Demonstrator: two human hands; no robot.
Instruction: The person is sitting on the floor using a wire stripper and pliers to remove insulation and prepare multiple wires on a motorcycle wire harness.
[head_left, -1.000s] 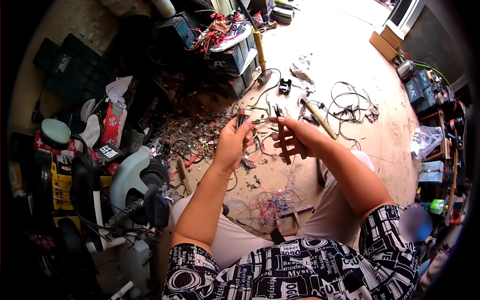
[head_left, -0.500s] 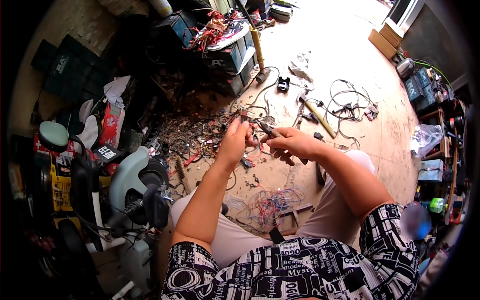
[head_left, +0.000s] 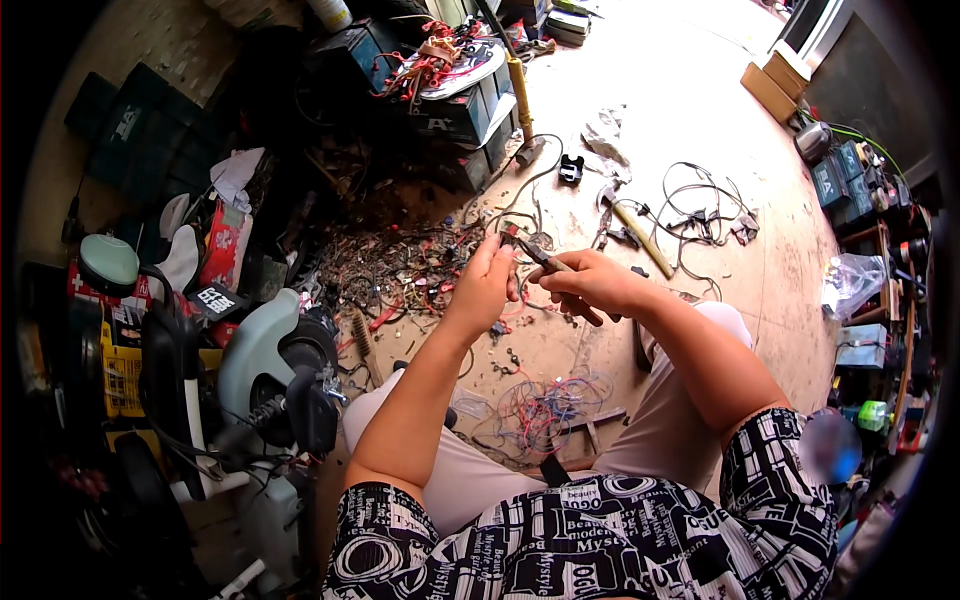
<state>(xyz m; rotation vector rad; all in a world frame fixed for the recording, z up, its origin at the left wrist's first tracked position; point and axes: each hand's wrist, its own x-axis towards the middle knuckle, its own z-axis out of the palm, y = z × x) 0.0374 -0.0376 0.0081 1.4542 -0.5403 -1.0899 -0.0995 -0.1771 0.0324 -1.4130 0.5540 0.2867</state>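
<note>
In front of my knees, my left hand (head_left: 480,290) is closed on a small dark piece with a reddish spot (head_left: 508,234); its exact kind is too small to make out. My right hand (head_left: 596,284) grips a pair of pliers (head_left: 536,252) by the handles. The jaws point up and left and meet the small piece at my left fingertips; whether they clamp it I cannot tell. Beneath and left of my hands spreads a heap of wire scraps and small parts (head_left: 400,270).
A tangle of thin coloured wires (head_left: 552,412) lies between my legs. Ahead to the right are a yellow-handled hammer (head_left: 643,238), a black plastic bracket (head_left: 571,170) and a looped cable (head_left: 690,168). Stacked batteries (head_left: 455,122) stand ahead; a grey scooter body (head_left: 250,345) is at left.
The pliers' jaws have come up to the small piece in my left hand; before, they were apart from it. My left hand has shifted slightly right.
</note>
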